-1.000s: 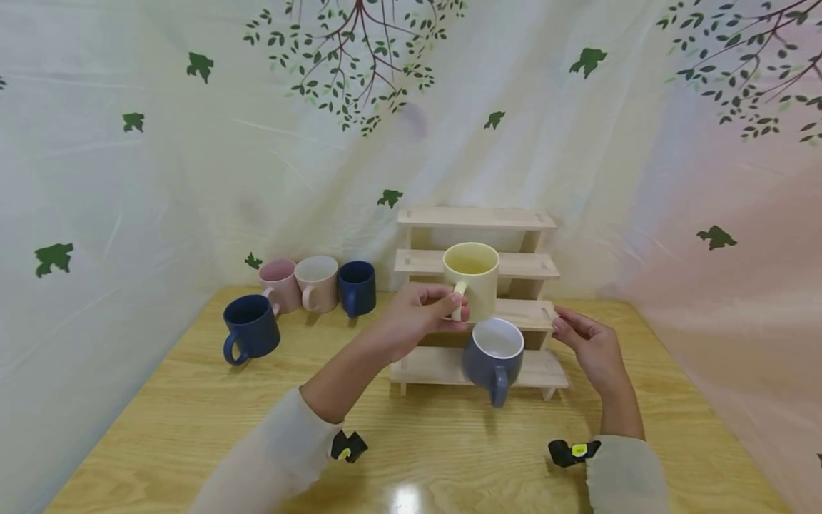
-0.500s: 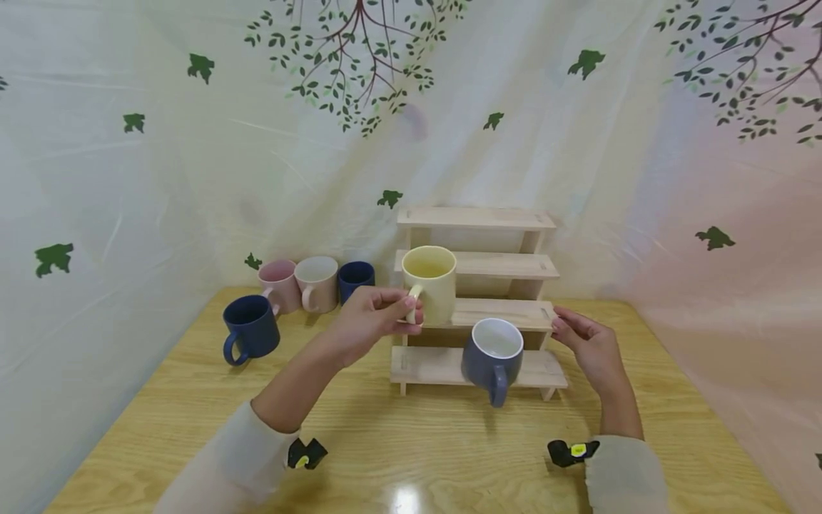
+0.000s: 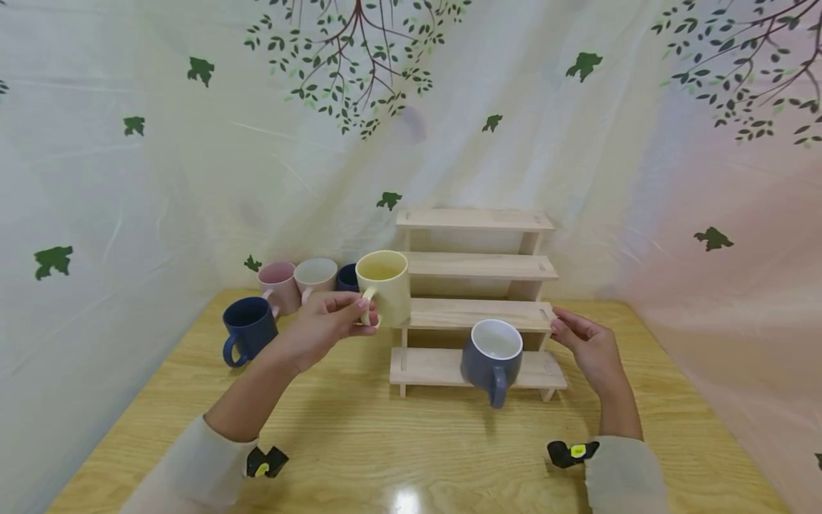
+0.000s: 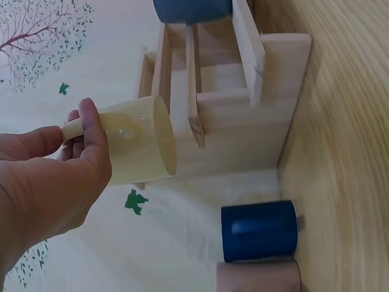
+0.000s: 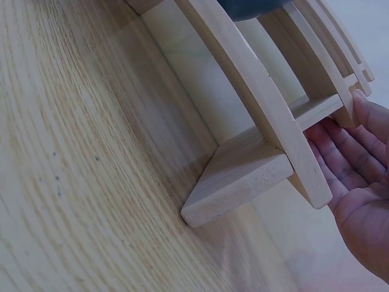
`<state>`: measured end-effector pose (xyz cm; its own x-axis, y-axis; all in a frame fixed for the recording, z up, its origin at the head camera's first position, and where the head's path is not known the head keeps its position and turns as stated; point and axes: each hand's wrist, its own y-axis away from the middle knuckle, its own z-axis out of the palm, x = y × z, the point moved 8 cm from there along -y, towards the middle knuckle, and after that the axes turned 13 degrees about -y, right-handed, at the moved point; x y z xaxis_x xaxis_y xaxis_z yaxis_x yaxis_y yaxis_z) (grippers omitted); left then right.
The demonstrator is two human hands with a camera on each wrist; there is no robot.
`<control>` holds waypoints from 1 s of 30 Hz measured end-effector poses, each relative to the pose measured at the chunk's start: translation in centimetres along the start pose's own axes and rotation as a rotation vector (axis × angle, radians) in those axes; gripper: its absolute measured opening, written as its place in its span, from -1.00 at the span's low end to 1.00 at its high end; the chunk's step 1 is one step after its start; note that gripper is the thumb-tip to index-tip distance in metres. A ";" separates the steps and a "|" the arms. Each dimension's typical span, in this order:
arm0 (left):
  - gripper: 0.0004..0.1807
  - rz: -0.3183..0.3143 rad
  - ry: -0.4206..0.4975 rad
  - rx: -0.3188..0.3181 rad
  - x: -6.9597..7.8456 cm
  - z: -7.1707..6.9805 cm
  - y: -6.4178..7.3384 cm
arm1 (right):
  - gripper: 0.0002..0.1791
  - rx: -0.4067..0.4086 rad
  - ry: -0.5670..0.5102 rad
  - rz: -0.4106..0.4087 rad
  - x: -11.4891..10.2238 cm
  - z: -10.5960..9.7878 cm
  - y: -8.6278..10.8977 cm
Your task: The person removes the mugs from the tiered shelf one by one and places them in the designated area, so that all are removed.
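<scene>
Table: pale wood-grain top (image 3: 359,442) filling the lower half of the head view, with a bright reflection at bottom centre.
Backdrop: light cloth (image 3: 289,178) behind and at both sides, printed with green birds and leafy branches; a pinkish tint at right of frame.
Rack: four-step wooden rack (image 3: 481,265), right of centre, upright on the table.
Grey mug: grey mug (image 3: 481,364) with white interior, upright on the lowest step, handle toward the bottom of the frame.
Back row, left of centre: pink mug (image 3: 280,282), cream mug (image 3: 316,275) and small blue mug (image 3: 347,278), the last partly hidden behind the yellow mug.
Front of row: dark blue mug (image 3: 249,327), upright, handle toward lower left.
Yellow mug: yellow mug (image 3: 393,296) near centre of frame, raised above the table, mouth up, overlapping the rack's left end in the head view.
Left hand: left hand (image 3: 321,328) clamped on the yellow mug's handle, thumb against fingers.
Right hand: right hand (image 3: 589,350) pinching the right end of the rack's second step from the bottom.
Hands: well apart.
</scene>
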<state>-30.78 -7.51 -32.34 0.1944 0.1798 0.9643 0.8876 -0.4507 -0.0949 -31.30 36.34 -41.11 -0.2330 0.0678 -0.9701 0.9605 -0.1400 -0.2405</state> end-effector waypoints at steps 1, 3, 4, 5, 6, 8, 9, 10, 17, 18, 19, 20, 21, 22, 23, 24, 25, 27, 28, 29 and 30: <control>-0.68 -0.008 -0.002 0.008 -0.2 -0.3 0.2 | -0.38 0.000 -0.001 -0.001 0.0 0.0 0.0; -0.67 -0.014 -0.005 0.024 -0.6 -1.0 0.4 | -0.37 -0.002 -0.005 -0.001 0.0 0.0 0.0; -0.66 -0.017 -0.006 0.033 -0.7 -1.4 0.6 | -0.37 -0.002 -0.005 -0.001 0.0 0.0 0.1; -0.66 -0.019 -0.006 0.041 -0.9 -1.7 0.8 | -0.37 -0.002 -0.004 0.001 0.0 0.0 0.1; -0.66 -0.018 -0.005 0.043 -1.0 -2.0 0.9 | -0.37 -0.002 -0.003 0.002 0.0 0.0 0.1; -0.64 -0.011 -0.004 0.046 -1.3 -2.5 1.1 | -0.37 -0.001 0.001 0.007 0.0 0.0 0.1; -0.64 -0.011 0.000 0.049 -1.4 -2.8 1.2 | -0.37 -0.001 0.002 0.008 0.0 0.0 0.1; -0.63 -0.003 -0.002 0.045 -1.5 -3.0 1.3 | -0.37 0.001 0.003 0.010 0.0 0.0 0.1; -0.61 0.003 -0.037 0.059 -2.8 -4.6 2.1 | -0.38 -0.002 -0.005 0.004 -0.1 0.1 0.2; -0.61 -0.003 -0.041 0.061 -3.0 -4.8 2.2 | -0.38 -0.002 -0.005 0.001 -0.2 0.1 0.2; -0.60 -0.010 -0.046 0.065 -3.2 -5.0 2.3 | -0.38 -0.002 -0.006 -0.002 -0.2 0.1 0.1; -0.59 -0.018 -0.047 0.067 -3.5 -5.1 2.4 | -0.38 -0.001 -0.006 -0.005 -0.2 0.1 0.1; -0.60 -0.030 -0.048 0.074 -3.8 -5.3 2.4 | -0.38 0.000 -0.008 -0.007 -0.2 0.1 0.1; -0.59 -0.037 -0.049 0.074 -4.0 -5.5 2.6 | -0.38 -0.001 -0.009 -0.010 -0.2 0.1 0.1; -0.59 -0.050 -0.050 0.080 -4.2 -5.7 2.6 | -0.38 -0.001 -0.010 -0.012 -0.2 0.1 0.1; -0.59 -0.059 -0.051 0.082 -4.5 -5.8 2.7 | -0.39 -0.001 -0.010 -0.012 -0.1 0.1 0.1; -0.60 -0.067 -0.054 0.085 -4.7 -6.0 2.8 | -0.39 -0.001 -0.009 -0.013 -0.1 0.1 0.1; -0.61 -0.079 -0.063 0.087 -5.1 -6.3 3.0 | -0.39 -0.002 -0.007 -0.012 -0.1 0.0 0.1; -0.61 -0.084 -0.067 0.085 -5.3 -6.5 3.1 | -0.39 -0.004 -0.003 -0.012 -0.1 0.0 0.1; -0.61 -0.091 -0.072 0.086 -5.5 -6.6 3.1 | -0.39 -0.003 -0.002 -0.012 -0.1 0.0 0.1; -0.62 -0.101 -0.076 0.086 -5.8 -6.7 3.1 | -0.39 -0.003 0.000 -0.012 0.0 0.0 0.1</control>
<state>-31.96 -15.85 -36.56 0.1306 0.2870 0.9490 0.9362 -0.3508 -0.0227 -31.22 36.34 -41.09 -0.2442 0.0695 -0.9672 0.9582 -0.1362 -0.2517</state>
